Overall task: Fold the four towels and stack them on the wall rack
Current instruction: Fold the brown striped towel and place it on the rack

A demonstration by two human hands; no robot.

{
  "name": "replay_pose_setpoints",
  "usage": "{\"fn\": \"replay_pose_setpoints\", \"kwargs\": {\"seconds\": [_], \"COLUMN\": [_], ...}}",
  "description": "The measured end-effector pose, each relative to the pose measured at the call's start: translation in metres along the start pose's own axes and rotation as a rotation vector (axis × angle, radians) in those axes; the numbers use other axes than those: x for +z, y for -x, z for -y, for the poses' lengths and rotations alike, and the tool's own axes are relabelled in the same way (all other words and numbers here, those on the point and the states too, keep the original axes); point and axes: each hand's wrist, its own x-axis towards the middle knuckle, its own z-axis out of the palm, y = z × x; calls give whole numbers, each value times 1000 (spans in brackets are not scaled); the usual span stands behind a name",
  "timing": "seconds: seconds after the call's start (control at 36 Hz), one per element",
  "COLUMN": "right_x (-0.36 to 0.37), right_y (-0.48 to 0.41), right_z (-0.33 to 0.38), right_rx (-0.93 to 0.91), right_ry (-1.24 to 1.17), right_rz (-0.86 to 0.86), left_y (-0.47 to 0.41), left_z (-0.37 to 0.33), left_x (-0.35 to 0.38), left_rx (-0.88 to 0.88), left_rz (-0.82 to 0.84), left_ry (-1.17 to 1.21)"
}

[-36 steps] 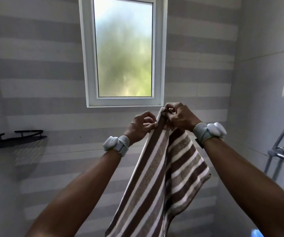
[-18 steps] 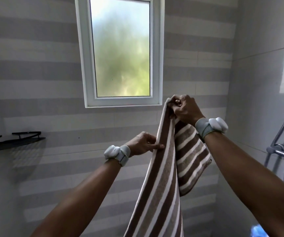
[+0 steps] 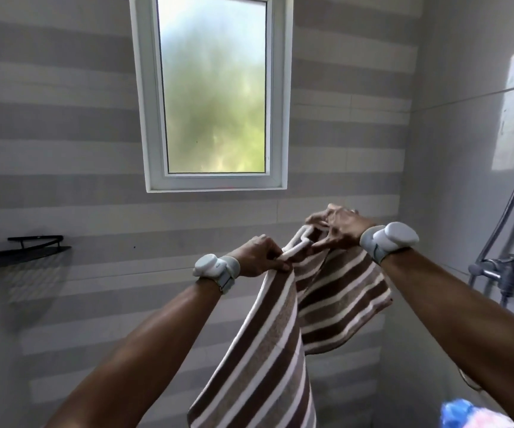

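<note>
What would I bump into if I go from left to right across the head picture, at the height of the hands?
Black wall rack → left hand → right hand → shower tap. The striped towel hangs from both hands, so I left it out of the order.

Two hands hold up a brown and white striped towel (image 3: 268,350) in a tiled bathroom.

The left hand (image 3: 259,256) grips the towel's white top edge; the right hand (image 3: 337,227), slightly higher and just beside it, pinches the same edge. One long length hangs below the left hand, a shorter flap below the right. Each wrist wears a pale grey band. Behind them is a frosted window (image 3: 215,88) in a grey striped wall. A black wall rack (image 3: 17,253) sits at far left, a chrome shower tap (image 3: 506,270) at far right.
</note>
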Motion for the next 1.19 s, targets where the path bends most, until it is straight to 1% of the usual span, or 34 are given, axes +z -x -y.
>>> {"fn": "replay_pose_setpoints", "kwargs": {"seconds": [0.03, 0.06, 0.14, 0.17, 0.28, 0.33, 0.42, 0.47, 0.58, 0.72, 0.78, 0.83, 0.92, 1.0, 1.03, 1.08, 1.19], "right_x": [6, 12, 23, 23, 15, 8, -2, -7, -10, -16, -18, -21, -27, -28, -28, -27, -14], "right_y": [-1, 0, -3, -3, -4, -6, -8, -5, 2, 4, 4, 3, 2, 5, 6, 9, 23], "right_z": [-2, -4, -8, -7, 1, 5, -1, -10, -35, -54, -57, -55, -54, -52, -50, -45, -19], "right_rx": [25, 35, 85, 67, -39, -27, 122, 242, 355, 456, 449, 407, 348, 312, 303, 257, -6], "right_ry": [34, 20, -115, -126, 25, 49, -21, -79, -42, -58, -66, -61, -40, -80, -112, -151, -171], "right_rz": [-45, -107, -277, -326, -460, -568, -758, -847, -907, -955, -976, -989, -967, -888, -827, -644, -229], "left_y": [0, 1, 4, 6, 12, 17, 25, 30, 38, 42, 41, 41, 39, 36, 35, 30, 19], "left_z": [1, 2, 6, 7, 3, 2, 6, 12, 23, 26, 23, 23, 26, 27, 26, 24, 14], "left_x": [-1, -1, 1, 2, 8, 11, 21, 25, 19, 19, 26, 34, 37, 33, 30, 24, 10], "left_rx": [-1, -7, -38, -39, -17, -32, -98, -151, -169, -160, -145, -126, -139, -130, -116, -89, -15], "left_rz": [5, 8, 14, 18, 41, 53, 90, 131, 222, 283, 326, 329, 286, 245, 227, 184, 118], "left_ry": [-14, -17, 13, 26, 93, 157, 142, 109, 120, 111, 92, 79, 97, 153, 167, 167, 63]}}
